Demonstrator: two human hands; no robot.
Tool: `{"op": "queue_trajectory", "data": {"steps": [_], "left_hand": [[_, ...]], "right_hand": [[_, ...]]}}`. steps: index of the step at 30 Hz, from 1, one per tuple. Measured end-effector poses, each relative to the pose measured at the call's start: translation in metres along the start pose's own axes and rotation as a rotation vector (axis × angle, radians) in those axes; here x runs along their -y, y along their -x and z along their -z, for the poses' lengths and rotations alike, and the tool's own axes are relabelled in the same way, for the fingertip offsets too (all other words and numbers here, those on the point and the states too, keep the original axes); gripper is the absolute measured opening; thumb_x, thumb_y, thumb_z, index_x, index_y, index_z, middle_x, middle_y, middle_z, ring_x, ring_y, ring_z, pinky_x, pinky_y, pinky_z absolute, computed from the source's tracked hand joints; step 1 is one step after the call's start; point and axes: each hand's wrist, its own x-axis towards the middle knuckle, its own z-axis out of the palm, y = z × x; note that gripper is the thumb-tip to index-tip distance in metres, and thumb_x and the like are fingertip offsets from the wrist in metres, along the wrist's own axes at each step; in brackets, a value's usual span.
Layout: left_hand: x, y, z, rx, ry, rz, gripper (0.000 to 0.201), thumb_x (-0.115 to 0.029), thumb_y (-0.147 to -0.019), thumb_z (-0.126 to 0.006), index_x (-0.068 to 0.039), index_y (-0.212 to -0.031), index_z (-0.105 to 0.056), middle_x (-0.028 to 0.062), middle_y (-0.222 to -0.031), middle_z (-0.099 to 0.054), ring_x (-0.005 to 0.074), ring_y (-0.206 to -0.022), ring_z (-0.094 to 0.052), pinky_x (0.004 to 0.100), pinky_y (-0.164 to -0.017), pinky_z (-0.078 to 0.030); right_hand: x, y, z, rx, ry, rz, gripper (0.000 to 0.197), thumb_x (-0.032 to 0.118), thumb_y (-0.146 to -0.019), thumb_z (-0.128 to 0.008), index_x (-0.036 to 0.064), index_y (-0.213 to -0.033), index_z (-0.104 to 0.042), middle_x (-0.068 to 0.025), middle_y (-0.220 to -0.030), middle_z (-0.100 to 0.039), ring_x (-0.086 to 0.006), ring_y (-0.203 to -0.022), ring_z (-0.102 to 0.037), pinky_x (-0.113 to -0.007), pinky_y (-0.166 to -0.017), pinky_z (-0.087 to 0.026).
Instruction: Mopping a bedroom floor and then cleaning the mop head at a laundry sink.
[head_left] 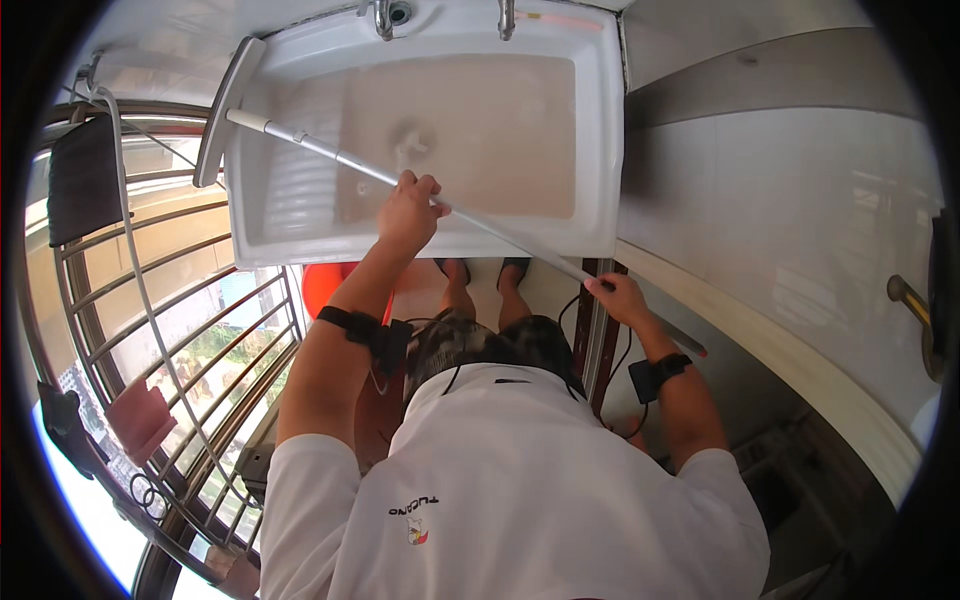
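A flat mop with a silver pole (335, 155) lies slantwise over a white sink (430, 238). Its long grey head (222, 115) is at the sink's left rim, joined to the pole by a white piece. My left hand (408, 212) is closed around the middle of the pole, above the sink's front part. Farther down the pole, past the front rim, my right hand (618, 298) grips it near the dark handle end (685, 338), which sticks out beyond that hand. Cloudy brownish water covers the sink's bottom, and a ribbed washboard slope (300, 180) forms its left side.
Two metal taps (383, 20) stand at the sink's back edge. A red bucket (325, 290) is below its front left. Window bars (170, 290), a hose (128, 220) and hanging cloths (140, 420) line the left side. A pale wall panel (780, 200) bounds the right.
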Motion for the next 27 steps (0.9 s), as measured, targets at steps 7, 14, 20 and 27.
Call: {"op": "queue_trajectory", "data": {"steps": [7, 14, 20, 27], "left_hand": [[-0.002, -0.002, 0.003, 0.018, -0.027, -0.003, 0.029, -0.021, -0.080, -0.077, -0.010, -0.103, -0.064, 0.0099, -0.109, -0.056, 0.0301, -0.105, -0.060, 0.0438, -0.082, -0.052], [-0.005, -0.002, 0.006, 0.037, -0.060, -0.009, 0.030, -0.022, -0.080, -0.077, -0.011, -0.104, -0.064, 0.0095, -0.109, -0.057, 0.0298, -0.105, -0.061, 0.0437, -0.083, -0.052], [-0.006, -0.003, 0.005, 0.041, -0.070, 0.010, 0.030, -0.022, -0.079, -0.078, -0.011, -0.103, -0.064, 0.0089, -0.109, -0.057, 0.0301, -0.104, -0.061, 0.0439, -0.083, -0.052], [-0.010, -0.006, 0.009, 0.069, -0.084, 0.027, 0.030, -0.023, -0.079, -0.078, -0.011, -0.103, -0.064, 0.0088, -0.108, -0.057, 0.0303, -0.102, -0.062, 0.0446, -0.082, -0.052]], "right_hand": [[-0.001, -0.004, 0.000, 0.014, 0.016, -0.012, 0.061, 0.058, -0.085, -0.064, -0.0013, -0.099, -0.070, -0.0225, -0.093, -0.069, -0.0362, -0.091, -0.067, -0.041, -0.082, -0.050], [0.000, -0.003, 0.001, 0.026, 0.017, -0.013, 0.063, 0.059, -0.085, -0.063, -0.0020, -0.098, -0.070, -0.0221, -0.089, -0.069, -0.0363, -0.089, -0.067, -0.041, -0.081, -0.050], [-0.010, -0.009, -0.004, 0.041, -0.002, -0.043, 0.065, 0.062, -0.083, -0.063, -0.0008, -0.098, -0.070, -0.0207, -0.089, -0.069, -0.0359, -0.088, -0.067, -0.041, -0.080, -0.051], [-0.001, -0.006, -0.005, -0.003, -0.050, -0.075, 0.061, 0.059, -0.081, -0.067, -0.0001, -0.098, -0.069, -0.0186, -0.087, -0.069, -0.0336, -0.086, -0.067, -0.040, -0.080, -0.051]]}}
